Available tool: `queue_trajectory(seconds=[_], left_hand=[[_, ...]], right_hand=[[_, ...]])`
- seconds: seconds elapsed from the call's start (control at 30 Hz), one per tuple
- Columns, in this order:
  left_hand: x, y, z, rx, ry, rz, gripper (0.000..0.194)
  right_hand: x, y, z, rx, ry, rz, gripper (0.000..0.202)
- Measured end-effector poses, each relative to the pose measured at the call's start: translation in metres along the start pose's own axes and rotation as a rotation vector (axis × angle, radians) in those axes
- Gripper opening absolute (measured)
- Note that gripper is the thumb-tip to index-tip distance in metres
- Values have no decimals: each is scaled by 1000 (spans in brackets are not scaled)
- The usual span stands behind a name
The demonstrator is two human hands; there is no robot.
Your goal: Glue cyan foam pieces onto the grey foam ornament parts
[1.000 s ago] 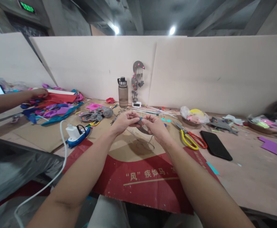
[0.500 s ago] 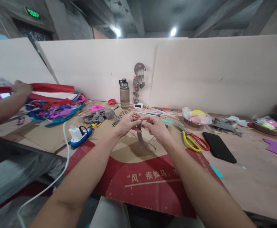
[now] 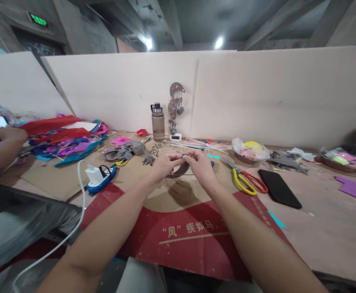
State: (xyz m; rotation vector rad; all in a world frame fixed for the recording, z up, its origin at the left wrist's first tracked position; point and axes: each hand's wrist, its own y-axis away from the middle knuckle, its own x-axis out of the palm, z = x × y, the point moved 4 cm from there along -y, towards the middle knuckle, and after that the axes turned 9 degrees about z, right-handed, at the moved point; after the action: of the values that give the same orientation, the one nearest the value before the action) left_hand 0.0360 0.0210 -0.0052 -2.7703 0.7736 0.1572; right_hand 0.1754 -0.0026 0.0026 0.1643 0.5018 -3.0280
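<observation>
Above the brown middle of the cardboard sheet point(image 3: 181, 258), my left hand point(image 3: 166, 166) and my right hand point(image 3: 200, 167) meet fingertip to fingertip. Both are closed, pinching a grey curved strip, felt by its look point(image 3: 182, 169), which bows down between them like a crescent. A tiny blue spot point(image 3: 183, 154) shows where the fingertips touch; what it is I cannot make out. Part of the strip is hidden behind my fingers. A thin loop, perhaps thread, shows faintly beneath the strip.
Scissors with yellow and red handles point(image 3: 248, 182) lie right of my hands, beside a black phone point(image 3: 279, 189). A blue power strip point(image 3: 100, 183) with a white cable is at left. Behind stand a bottle point(image 3: 158, 124) and a grey hanging ornament point(image 3: 175, 106). Another person's hand point(image 3: 11, 136) holds red cloth.
The grey strip has swung from hanging down to a sideways curve between my hands. My left hand has turned slightly. The other person's hand has moved left and down with the red cloth.
</observation>
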Motion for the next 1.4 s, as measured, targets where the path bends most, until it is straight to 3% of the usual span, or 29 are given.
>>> queue_trajectory(seconds=[0.2,0.37,0.53,0.67,0.8,0.97,1.17,1.27,1.33,1.4], left_hand=[[-2,-1,-1,23,169,-88,27],[-7,-2,-2,15,444,-121,24],[-20,-2,-3,45,578,-239,16],[-42,-2,-9,94,645,-388,8],[-75,3,-16,174,759,-583,7],[-116,9,-22,278,843,-777,17],[-147,7,-55,401,812,-886,21],[-142,2,-74,465,708,-846,15],[-125,-1,-78,490,567,-776,12],[-99,-5,-72,459,425,-681,21]], right_hand=[[0,0,-4,-34,-13,-11,36],[-4,-2,-13,-21,35,-35,31],[-4,-2,-15,-1,63,-18,26],[-3,-1,-14,17,131,36,26],[-2,0,-14,68,157,122,24],[-4,4,-9,240,219,320,20],[-29,8,5,326,258,457,28],[-41,11,8,365,308,612,31],[-42,13,8,389,408,753,28],[-36,11,9,317,518,723,23]])
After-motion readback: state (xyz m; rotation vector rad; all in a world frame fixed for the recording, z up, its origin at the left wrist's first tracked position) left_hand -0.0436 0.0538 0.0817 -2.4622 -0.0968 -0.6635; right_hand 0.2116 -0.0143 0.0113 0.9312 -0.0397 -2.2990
